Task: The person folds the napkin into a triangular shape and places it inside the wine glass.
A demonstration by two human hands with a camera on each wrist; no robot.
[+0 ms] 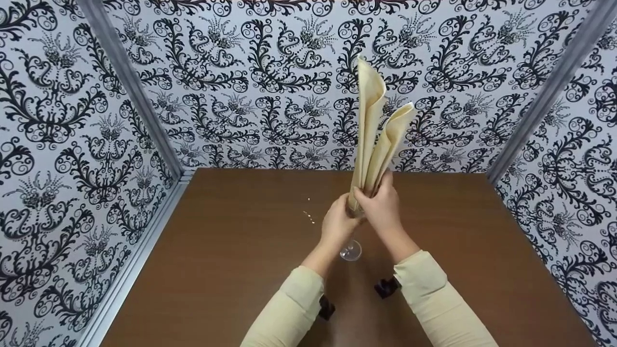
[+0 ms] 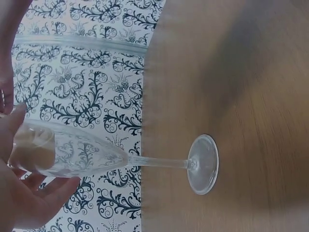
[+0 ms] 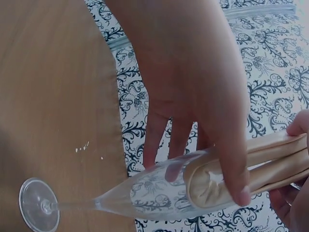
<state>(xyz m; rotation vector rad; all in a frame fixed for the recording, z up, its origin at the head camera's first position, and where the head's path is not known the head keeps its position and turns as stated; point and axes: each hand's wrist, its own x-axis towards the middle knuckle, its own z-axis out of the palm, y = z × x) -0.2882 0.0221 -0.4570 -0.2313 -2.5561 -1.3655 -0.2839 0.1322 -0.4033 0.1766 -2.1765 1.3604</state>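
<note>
A cream cloth napkin [image 1: 368,130], folded into two tall rolled points, stands up out of a clear champagne flute [image 2: 91,150]. My left hand [image 1: 336,224] grips the flute around its upper bowl, thumb near the rim. In the right wrist view its fingers lie along the glass [image 3: 145,193]. My right hand [image 1: 384,205] pinches the napkin just above the rim, with the thumb in front. The napkin's rounded lower end [image 3: 205,186] sits inside the upper part of the bowl, above the stem. The flute's round foot [image 1: 351,250] shows below the hands.
A brown wooden table [image 1: 231,270] spreads beneath the hands. Small pale specks [image 1: 309,218] show on it to the left. Walls with black scroll patterns [image 1: 299,86] and grey metal posts enclose the back and sides. Dark wrist devices [image 1: 386,287] hang under the sleeves.
</note>
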